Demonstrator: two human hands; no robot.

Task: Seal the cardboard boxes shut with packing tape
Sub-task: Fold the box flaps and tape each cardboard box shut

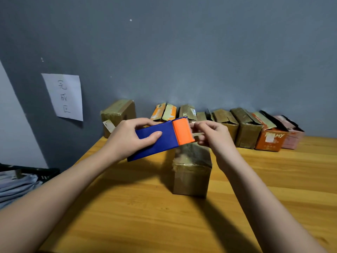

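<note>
My left hand [127, 137] grips the blue-and-orange tape dispenser [162, 137], thumb on top, held above the wooden table [145, 216]. My right hand [215, 136] pinches the tape end [197, 134] at the orange cutter side, fingers curled. Brown cardboard box [191, 172] stands on the table just below the dispenser. Row of boxes [246, 125] lines the grey wall [182, 52]; paper sign [63, 96] at left.
</note>
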